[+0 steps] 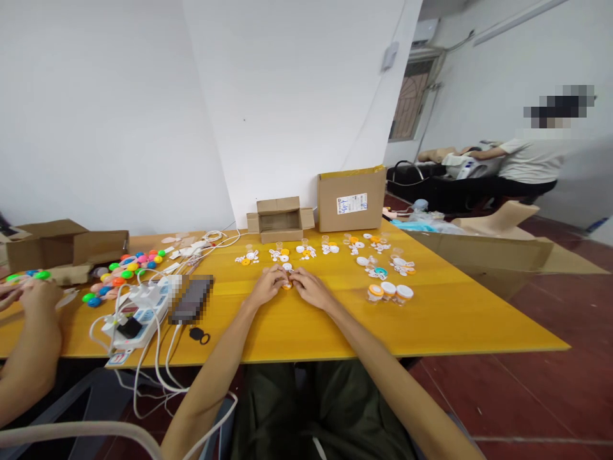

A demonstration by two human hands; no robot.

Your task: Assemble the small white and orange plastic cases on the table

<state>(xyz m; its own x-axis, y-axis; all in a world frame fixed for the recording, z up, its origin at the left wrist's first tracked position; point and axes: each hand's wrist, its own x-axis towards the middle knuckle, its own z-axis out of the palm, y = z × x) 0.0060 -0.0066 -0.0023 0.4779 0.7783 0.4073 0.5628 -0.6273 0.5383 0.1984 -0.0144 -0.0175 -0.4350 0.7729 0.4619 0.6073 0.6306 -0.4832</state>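
My left hand (269,285) and my right hand (309,287) meet above the middle of the table, fingertips bent together. Right at the fingertips is a small round white piece (287,267), and an orange-rimmed round piece (287,287) shows just below them. What the fingers pinch is mostly covered. Beyond the hands lie small groups of parts: an orange ring (246,261), white discs (307,249) and little white pieces with dark marks (275,254). To the right of my right hand stand clear jars with an orange-and-white lid (376,291) and white lids (404,292).
A small open carton (280,220) and a taller cardboard box (352,199) stand along the wall. At left are a power strip (143,319) with white cables, a phone (192,299) and colourful balls (127,273). Another person's arm (36,338) reaches in at far left.
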